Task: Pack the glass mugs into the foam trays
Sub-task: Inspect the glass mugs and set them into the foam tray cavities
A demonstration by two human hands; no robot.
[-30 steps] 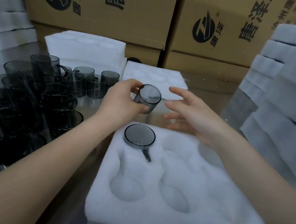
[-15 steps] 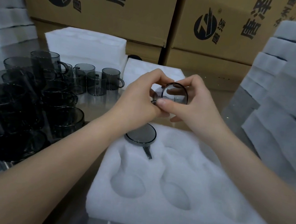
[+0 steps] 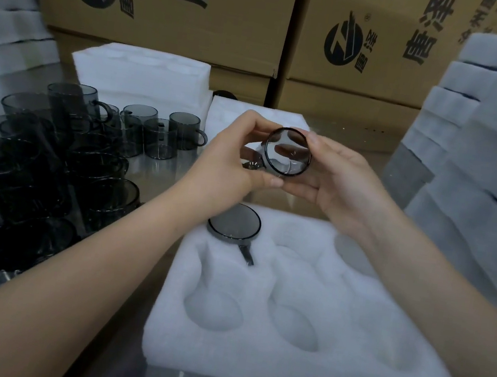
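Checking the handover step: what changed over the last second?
The right hand closed in and took hold of the held mug, which the left hand had gripped alone; both now hold it. The packed mug and foam tray stayed put.

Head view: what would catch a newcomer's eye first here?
The left hand and right hand hold a smoky glass mug at centre frame, end-on to the camera. Below lies the foam tray, with one packed mug in its far-left pocket; a crowd of loose mugs stands at left.
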